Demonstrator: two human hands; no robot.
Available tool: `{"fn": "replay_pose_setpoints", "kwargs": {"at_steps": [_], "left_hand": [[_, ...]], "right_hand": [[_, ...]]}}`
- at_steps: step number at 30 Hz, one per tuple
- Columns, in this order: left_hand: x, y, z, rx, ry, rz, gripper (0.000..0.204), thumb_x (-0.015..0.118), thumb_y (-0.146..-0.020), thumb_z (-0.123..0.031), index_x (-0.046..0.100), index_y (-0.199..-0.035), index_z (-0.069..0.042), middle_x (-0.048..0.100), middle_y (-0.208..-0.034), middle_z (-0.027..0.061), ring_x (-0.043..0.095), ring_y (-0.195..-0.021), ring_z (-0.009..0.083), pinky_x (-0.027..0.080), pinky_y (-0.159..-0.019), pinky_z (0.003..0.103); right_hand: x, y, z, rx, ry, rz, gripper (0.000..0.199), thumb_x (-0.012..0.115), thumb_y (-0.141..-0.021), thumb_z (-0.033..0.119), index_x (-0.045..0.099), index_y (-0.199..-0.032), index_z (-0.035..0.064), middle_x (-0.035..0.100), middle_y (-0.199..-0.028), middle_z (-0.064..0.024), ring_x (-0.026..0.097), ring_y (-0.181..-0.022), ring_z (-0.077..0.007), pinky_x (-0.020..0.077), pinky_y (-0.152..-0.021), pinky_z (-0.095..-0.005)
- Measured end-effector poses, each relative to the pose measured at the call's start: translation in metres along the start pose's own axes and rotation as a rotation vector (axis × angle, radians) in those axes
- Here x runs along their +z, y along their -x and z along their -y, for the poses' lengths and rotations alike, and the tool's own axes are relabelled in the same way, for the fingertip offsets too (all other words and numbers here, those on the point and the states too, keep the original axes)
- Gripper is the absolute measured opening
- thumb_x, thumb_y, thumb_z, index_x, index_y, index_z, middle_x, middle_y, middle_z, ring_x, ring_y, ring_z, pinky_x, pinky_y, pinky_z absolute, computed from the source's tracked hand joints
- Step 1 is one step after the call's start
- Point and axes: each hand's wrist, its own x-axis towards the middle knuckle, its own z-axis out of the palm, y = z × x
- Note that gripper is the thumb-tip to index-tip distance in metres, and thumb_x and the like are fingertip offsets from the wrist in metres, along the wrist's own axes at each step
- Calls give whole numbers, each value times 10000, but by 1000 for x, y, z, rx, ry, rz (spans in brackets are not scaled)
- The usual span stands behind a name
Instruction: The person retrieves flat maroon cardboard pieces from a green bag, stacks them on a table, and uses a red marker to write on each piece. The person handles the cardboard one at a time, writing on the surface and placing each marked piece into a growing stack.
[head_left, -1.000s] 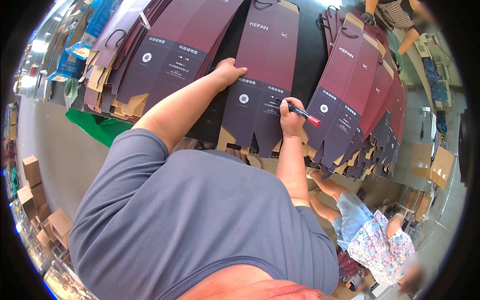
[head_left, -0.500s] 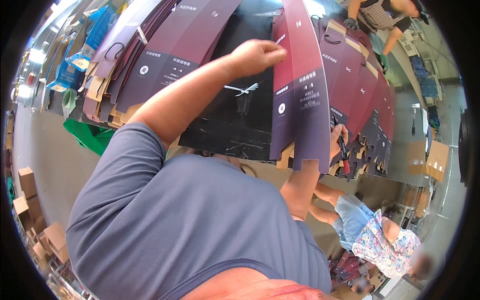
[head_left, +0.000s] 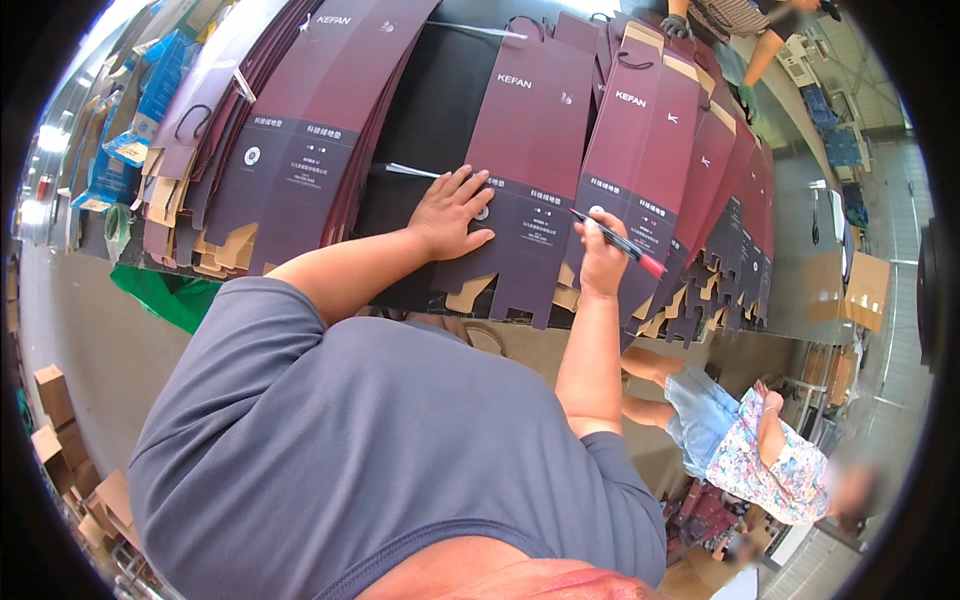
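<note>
A flattened maroon and dark-purple carton [head_left: 525,140] lies flat on the black tabletop [head_left: 415,110] in front of me. My left hand [head_left: 452,215] rests with spread fingers on its left edge, palm down. Closed around a black marker pen [head_left: 628,246] with a red end, my right hand [head_left: 602,252] is over the carton's lower right side. The pen's dark tip points up and left, close to the printed panel. White ties [head_left: 410,170] stick out from the carton's left side, near my left fingertips.
To the left stands a thick stack of like cartons [head_left: 300,130], with blue boxes [head_left: 155,105] beyond it. More cartons [head_left: 640,130] overlap on the right. Another person's gloved hand [head_left: 677,26] is at the far right; a person in a floral top [head_left: 770,450] is below right.
My left hand has come down from the air onto the carton. The carton, upright-tilted before, now lies flat over the white ties. My right hand, still with the pen, has moved above it.
</note>
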Motion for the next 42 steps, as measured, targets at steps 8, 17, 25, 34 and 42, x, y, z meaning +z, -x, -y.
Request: {"fn": "replay_pose_setpoints", "kwargs": {"at_steps": [8, 17, 25, 34, 42], "left_hand": [[-2, -2, 1, 0, 18, -1, 664, 530, -889, -522, 462, -1420, -129, 276, -1578, 98, 167, -1480, 290, 124, -1203, 432], [-4, -3, 1, 3, 24, 13, 680, 531, -891, -533, 445, -1434, -133, 256, -1586, 98, 151, -1484, 290, 115, -1203, 430], [-11, -17, 2, -311, -37, 91, 967, 574, -815, -656, 316, -1488, -11, 193, -1590, 197, 96, -1498, 327, 47, -1192, 497], [8, -101, -28, 403, 316, 292, 714, 736, -744, -510, 566, -1329, -138, 443, -1482, 66, 230, -1455, 299, 99, -1143, 627], [-128, -78, 61, -136, -112, -136, 394, 669, -733, -355, 700, -1023, -90, 619, -1226, 84, 539, -1186, 278, 464, -942, 457]], "right_hand": [[13, -9, -27, -227, 457, 113, 153, 701, -837, 147, 659, -915, 23, 620, -717, -14, 579, -670, -103, 478, -645, -266], [10, -11, -33, -232, 579, 118, 178, 692, -841, 185, 669, -923, 28, 652, -752, -57, 626, -709, -154, 504, -686, -294], [11, -4, -14, -143, 279, -204, 200, 607, -961, 146, 610, -1080, -15, 684, -863, -98, 630, -755, -124, 506, -698, -266], [17, 20, 47, -222, 294, -172, 225, 554, -990, 158, 559, -1129, -18, 668, -903, -94, 567, -758, -116, 477, -731, -247], [19, 9, 37, -174, 530, -29, 402, 553, -1002, 207, 504, -1364, 40, 687, -844, -82, 626, -733, -117, 526, -716, -274]]}}
